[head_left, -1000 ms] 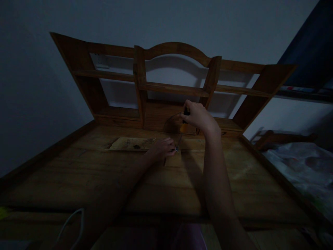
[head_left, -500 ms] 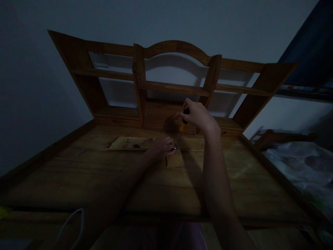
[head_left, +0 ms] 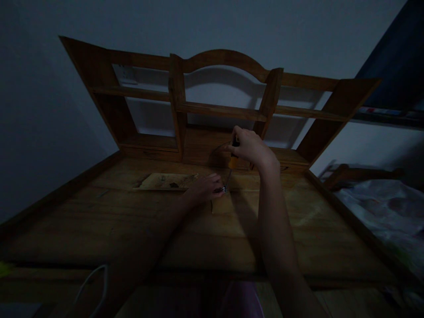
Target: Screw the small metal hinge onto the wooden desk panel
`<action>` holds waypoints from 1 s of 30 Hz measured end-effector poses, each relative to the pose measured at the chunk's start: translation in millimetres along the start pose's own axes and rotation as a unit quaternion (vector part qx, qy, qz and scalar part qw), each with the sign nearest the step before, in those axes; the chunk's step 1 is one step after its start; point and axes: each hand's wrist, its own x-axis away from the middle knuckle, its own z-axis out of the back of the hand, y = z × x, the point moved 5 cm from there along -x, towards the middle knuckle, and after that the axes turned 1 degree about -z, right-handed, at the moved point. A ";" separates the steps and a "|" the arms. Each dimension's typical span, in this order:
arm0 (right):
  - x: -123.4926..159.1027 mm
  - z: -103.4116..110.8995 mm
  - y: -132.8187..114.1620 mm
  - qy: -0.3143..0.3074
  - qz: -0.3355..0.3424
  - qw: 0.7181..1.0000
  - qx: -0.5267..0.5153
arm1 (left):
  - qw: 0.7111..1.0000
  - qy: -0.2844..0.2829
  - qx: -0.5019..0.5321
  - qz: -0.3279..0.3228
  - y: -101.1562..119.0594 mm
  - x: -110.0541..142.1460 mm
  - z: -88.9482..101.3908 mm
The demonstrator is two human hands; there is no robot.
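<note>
My right hand (head_left: 249, 146) is closed round the dark upper handle of a yellow-and-black screwdriver (head_left: 233, 162), which stands nearly upright. The screwdriver's thin shaft runs down to a small shiny metal piece (head_left: 224, 189). My left hand (head_left: 208, 187) has its fingers pressed together on that metal piece, whose kind is too small and dark to make out. Beneath lies a small light wooden block (head_left: 222, 205). Behind my left hand a long pale board (head_left: 162, 182) with a rough, broken left end lies across the desk.
The wooden desk top (head_left: 139, 229) has raised side edges. A wooden shelf unit (head_left: 221, 110) with several compartments stands at its back against the wall. White plastic bags (head_left: 380, 205) lie beyond the right edge. A pale cable (head_left: 94, 282) loops at the lower left.
My right hand's fingers have shifted slightly on the screwdriver handle, showing a little turn. The left hand stays at the metal piece, and the view has barely moved.
</note>
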 end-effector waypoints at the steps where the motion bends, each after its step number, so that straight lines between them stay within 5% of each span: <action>1: 0.3 0.0 0.0 -0.002 0.003 1.000 -0.001 | 1.000 0.000 0.002 -0.003 0.1 -0.2 0.0; 12: 2.7 1.5 -3.4 -0.010 0.015 0.999 -0.049 | 0.997 0.038 0.070 0.020 6.5 -2.6 9.4; 21: 5.8 5.0 -3.1 -0.010 0.022 0.998 -0.064 | 0.977 0.104 0.183 0.022 -0.3 -4.3 -3.2; 30: 8.1 12.9 -6.0 0.003 0.024 0.998 -0.066 | 0.979 0.076 0.185 0.045 -1.9 -7.3 -11.8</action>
